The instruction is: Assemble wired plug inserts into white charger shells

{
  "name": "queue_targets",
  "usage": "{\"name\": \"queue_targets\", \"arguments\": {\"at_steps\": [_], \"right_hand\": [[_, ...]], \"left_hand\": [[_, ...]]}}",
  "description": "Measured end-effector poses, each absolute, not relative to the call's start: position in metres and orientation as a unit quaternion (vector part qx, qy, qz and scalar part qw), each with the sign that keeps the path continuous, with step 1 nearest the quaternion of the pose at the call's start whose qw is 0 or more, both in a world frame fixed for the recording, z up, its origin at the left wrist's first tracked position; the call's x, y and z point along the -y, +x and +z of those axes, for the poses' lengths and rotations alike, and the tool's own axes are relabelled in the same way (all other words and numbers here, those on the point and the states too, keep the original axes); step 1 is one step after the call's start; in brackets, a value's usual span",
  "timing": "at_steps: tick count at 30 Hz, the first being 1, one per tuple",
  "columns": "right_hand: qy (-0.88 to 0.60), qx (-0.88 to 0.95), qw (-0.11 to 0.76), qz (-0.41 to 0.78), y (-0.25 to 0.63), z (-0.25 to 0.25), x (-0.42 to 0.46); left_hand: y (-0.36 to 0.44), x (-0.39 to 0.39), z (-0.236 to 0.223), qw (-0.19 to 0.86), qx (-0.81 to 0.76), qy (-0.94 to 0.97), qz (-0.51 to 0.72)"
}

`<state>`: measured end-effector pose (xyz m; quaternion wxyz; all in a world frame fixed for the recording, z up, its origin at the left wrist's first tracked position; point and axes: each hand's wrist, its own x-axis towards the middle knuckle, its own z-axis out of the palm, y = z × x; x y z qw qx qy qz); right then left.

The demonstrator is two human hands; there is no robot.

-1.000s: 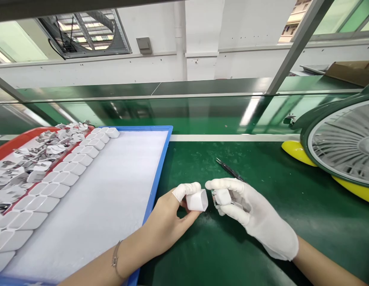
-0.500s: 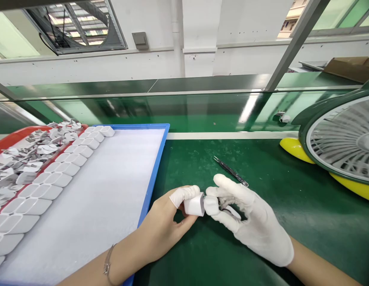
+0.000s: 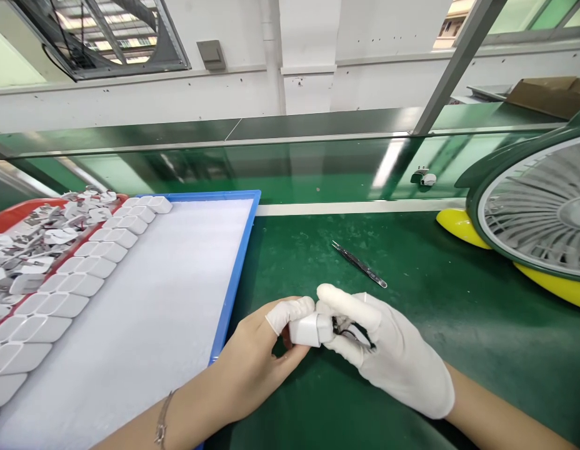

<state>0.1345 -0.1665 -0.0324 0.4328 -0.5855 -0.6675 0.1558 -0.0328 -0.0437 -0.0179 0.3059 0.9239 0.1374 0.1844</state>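
Note:
A small white plastic housing, like a charger shell, is pinched between the fingers of my left hand, which wears a finger cot on one finger. At its right end, my gloved right hand has its fingers closed around a small part with dark wires. The gloved fingertips touch the housing's end and hide much of this part. Beyond the hands, black tweezers lie on the green mat.
A blue-rimmed tray on the left carries rows of white housings. Beside it stands a red bin of loose white plug parts. At right are a fan with yellow feet and a white plug piece.
My right hand has shifted slightly left, closer against the housing, and its index finger has come down over the joint. My left hand keeps its hold. The whole view has shifted slightly.

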Motion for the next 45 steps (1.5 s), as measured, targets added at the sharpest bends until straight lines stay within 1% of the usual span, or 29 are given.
{"name": "queue_targets", "arguments": {"at_steps": [3, 9, 12, 14, 17, 20, 22, 23, 26, 29, 31, 34, 37, 40, 45], "right_hand": [[-0.611, 0.658, 0.411, 0.156, 0.134, -0.038, 0.168], [-0.624, 0.643, 0.405, 0.183, 0.134, -0.039, 0.166], [-0.605, 0.638, 0.431, 0.204, 0.133, -0.039, 0.165], [-0.587, 0.634, 0.459, 0.205, 0.133, -0.039, 0.166], [-0.595, 0.592, 0.514, 0.176, 0.139, -0.036, 0.169], [-0.574, 0.544, 0.577, 0.203, 0.148, -0.032, 0.171], [-0.572, 0.554, 0.577, 0.183, 0.148, -0.032, 0.169], [-0.581, 0.568, 0.564, 0.145, 0.146, -0.033, 0.167], [-0.577, 0.608, 0.545, 0.021, 0.128, -0.037, 0.158], [-0.555, 0.612, 0.563, 0.002, 0.114, -0.037, 0.154], [-0.556, 0.609, 0.565, 0.014, 0.112, -0.033, 0.155], [-0.557, 0.61, 0.564, 0.018, 0.116, -0.029, 0.16], [-0.543, 0.613, 0.575, -0.014, 0.119, -0.027, 0.162], [-0.528, 0.621, 0.579, -0.038, 0.119, -0.027, 0.162], [-0.544, 0.641, 0.541, 0.015, 0.119, -0.022, 0.166]], "left_hand": [[-0.032, 0.045, -0.02, 0.312, -0.139, 0.924, 0.174], [-0.034, 0.05, -0.025, 0.292, -0.129, 0.934, 0.16], [-0.032, 0.05, -0.021, 0.289, -0.119, 0.939, 0.145], [-0.031, 0.048, -0.017, 0.279, -0.084, 0.947, 0.138], [-0.032, 0.044, -0.01, 0.271, -0.04, 0.944, 0.183], [-0.034, 0.045, -0.008, 0.326, -0.076, 0.901, 0.276], [-0.033, 0.048, -0.007, 0.388, -0.129, 0.856, 0.315], [-0.032, 0.051, -0.007, 0.424, -0.158, 0.832, 0.321], [-0.025, 0.059, -0.007, 0.528, -0.213, 0.769, 0.292], [-0.021, 0.064, -0.006, 0.591, -0.221, 0.741, 0.229], [-0.021, 0.065, -0.006, 0.603, -0.216, 0.74, 0.207], [-0.022, 0.065, -0.006, 0.596, -0.195, 0.748, 0.216], [-0.023, 0.065, -0.004, 0.58, -0.177, 0.759, 0.235], [-0.023, 0.066, -0.002, 0.58, -0.178, 0.763, 0.226], [-0.024, 0.067, -0.007, 0.586, -0.19, 0.761, 0.204]]}}
